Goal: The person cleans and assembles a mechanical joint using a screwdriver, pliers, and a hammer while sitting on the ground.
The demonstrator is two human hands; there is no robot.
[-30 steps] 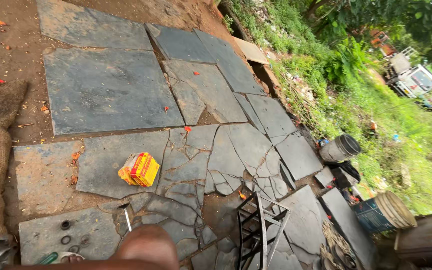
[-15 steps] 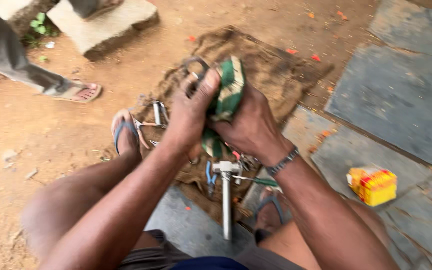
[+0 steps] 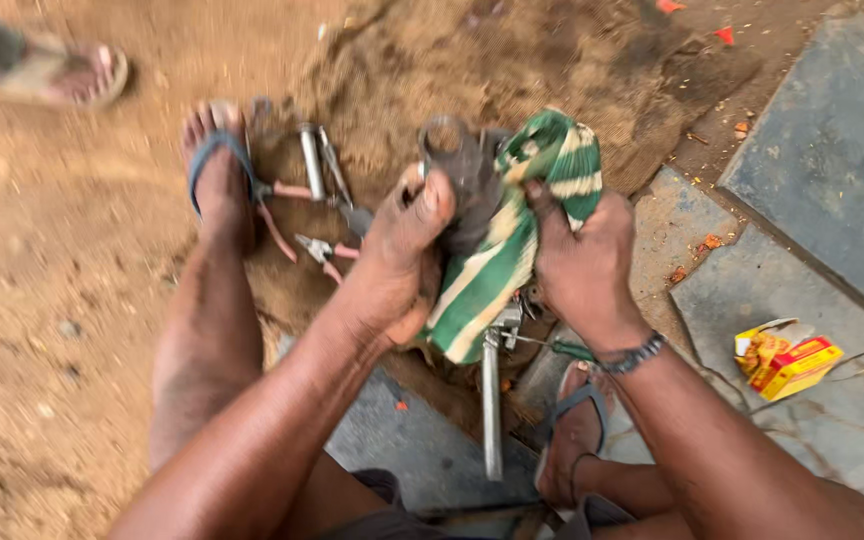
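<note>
My left hand (image 3: 402, 255) is wrapped around a dark metal part (image 3: 462, 180) with a ring at its top, fingers curled tight on it and thumb pressed against its side. My right hand (image 3: 582, 260) has the green-and-white striped cloth (image 3: 512, 250) bunched in a closed grip, pushed up against that same metal part, so cloth and metal are touching between both hands. The cloth hangs down below my fists over a long steel tool (image 3: 492, 400) lying on the ground between my legs. There's a bracelet (image 3: 632, 352) on my right wrist. Just beyond my left hand, pliers with pink handles (image 3: 322, 250) and a shiny metal cylinder (image 3: 310, 160) lie on the brown sacking (image 3: 552, 60) spread over the dirt. My left foot in a blue sandal (image 3: 214, 170) sits beside them. Off to the right, on the grey stone slabs (image 3: 832, 150), a yellow-and-red small carton (image 3: 787, 360) lies well apart from my hands. Another person's sandalled foot (image 3: 62, 75) shows at the top left, blurred.
</note>
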